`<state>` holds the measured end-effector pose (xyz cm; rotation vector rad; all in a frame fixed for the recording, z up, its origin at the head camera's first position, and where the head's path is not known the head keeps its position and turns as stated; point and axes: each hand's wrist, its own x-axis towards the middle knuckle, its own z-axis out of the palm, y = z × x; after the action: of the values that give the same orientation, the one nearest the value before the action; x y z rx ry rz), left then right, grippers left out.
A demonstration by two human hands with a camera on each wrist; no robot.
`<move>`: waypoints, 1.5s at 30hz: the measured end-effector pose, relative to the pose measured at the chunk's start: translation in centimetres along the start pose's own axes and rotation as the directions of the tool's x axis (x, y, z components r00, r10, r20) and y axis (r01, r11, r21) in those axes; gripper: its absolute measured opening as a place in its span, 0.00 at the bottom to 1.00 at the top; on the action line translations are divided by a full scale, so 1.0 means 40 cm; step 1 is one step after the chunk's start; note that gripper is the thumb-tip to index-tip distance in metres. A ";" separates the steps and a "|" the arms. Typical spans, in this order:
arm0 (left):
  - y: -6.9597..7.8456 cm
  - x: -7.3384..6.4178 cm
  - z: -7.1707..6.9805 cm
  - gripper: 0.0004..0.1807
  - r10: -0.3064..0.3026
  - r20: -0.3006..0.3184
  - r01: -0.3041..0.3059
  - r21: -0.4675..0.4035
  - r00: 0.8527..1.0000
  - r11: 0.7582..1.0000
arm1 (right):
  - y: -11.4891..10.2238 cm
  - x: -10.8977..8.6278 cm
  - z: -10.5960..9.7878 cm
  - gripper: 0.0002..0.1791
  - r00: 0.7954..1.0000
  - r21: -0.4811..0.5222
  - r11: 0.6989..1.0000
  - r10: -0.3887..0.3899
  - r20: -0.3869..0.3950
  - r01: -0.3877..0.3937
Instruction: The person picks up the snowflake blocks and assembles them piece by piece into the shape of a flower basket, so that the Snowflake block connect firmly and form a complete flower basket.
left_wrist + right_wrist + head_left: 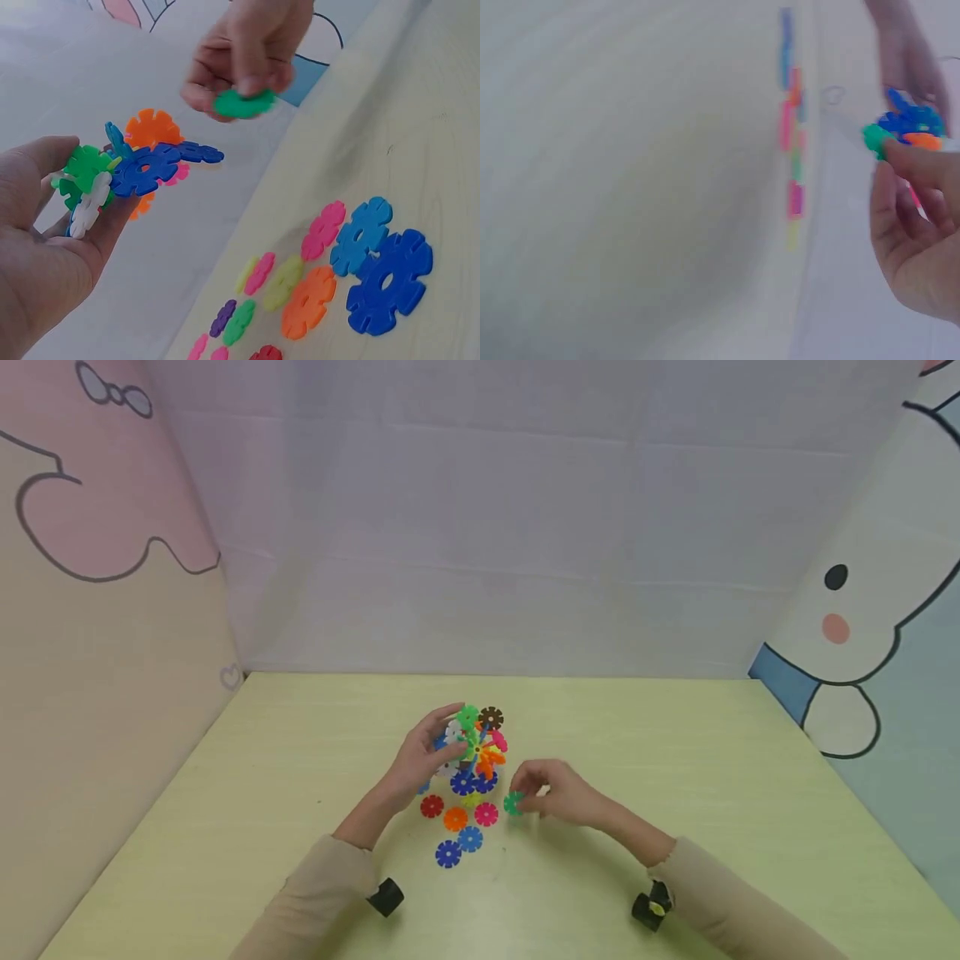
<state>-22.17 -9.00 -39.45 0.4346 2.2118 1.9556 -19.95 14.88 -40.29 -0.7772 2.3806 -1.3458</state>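
Observation:
My left hand [420, 758] grips a cluster of interlocked flower-shaped plastic discs [480, 747] in green, white, blue, orange, pink and brown. In the left wrist view its thumb and fingers hold the green and white discs on the near side, and dark blue discs [146, 170] stick out to the right. My right hand [558, 792] pinches one green notched disc [513, 802] between thumb and fingertips. That disc is just right of the cluster and apart from it in the left wrist view. The right wrist view is blurred.
Loose discs lie flat on the pale yellow table [675, 760] below the hands: a red disc [432, 807], an orange disc [455, 818], a pink disc [486, 814], a light blue disc [470, 838], a dark blue disc [448, 854] and several more. Cloth walls [487, 543] surround the table.

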 end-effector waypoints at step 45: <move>0.021 -0.021 0.104 0.33 0.167 -0.078 -0.174 -0.093 0.983 0.980 | -0.137 0.002 -0.017 0.05 0.723 0.002 0.968 -0.187 -0.665 0.252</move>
<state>-19.99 -5.27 -39.23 0.5676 2.1702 2.1890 -18.66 13.03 -35.24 -0.6385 2.7664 -2.1120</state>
